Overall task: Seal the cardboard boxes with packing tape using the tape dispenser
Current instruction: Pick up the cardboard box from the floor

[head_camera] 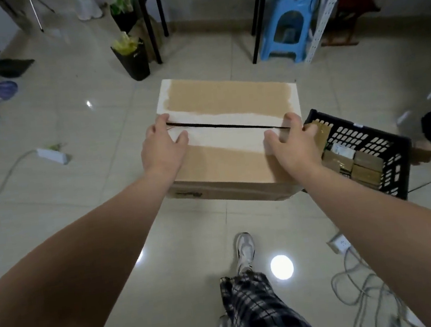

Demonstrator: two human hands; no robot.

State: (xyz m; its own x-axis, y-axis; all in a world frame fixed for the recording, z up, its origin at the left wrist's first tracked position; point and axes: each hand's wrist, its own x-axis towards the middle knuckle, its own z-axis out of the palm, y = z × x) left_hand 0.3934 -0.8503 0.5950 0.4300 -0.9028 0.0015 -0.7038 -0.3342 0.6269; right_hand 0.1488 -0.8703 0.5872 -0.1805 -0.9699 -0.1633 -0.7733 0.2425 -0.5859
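You are holding the cardboard box (228, 99) in front of you with both arms stretched out, above the tiled floor (88, 179); whether its bottom is resting on the tiles cannot be told. Its two top flaps are lying folded down, and a thin dark seam (220, 127) is running between them from left to right, with a pale white band on either side of it.

Your left hand (163, 145) is gripping the left end of that seam: the thumb is lying flat on the near flap and the fingers are curling over the box's left edge. Your right hand (292, 145) is gripping the right end the same way, thumb on top and fingers wrapping round the right edge.

Just beside the box on your right a black crate (369, 139) is sitting, touching or nearly touching it, and small brown parcels (355, 165) are lying inside. Beyond the box a blue stool (287, 26) is standing next to a white metal shelf (325, 8), and black plant pots (133, 56) are standing to the left of that. A white power strip (53, 154) is lying on the floor well to your left, and grey cables (359, 281) are trailing near your right side. Your shoe (245, 249) and plaid trousers (256, 302) are showing below the box
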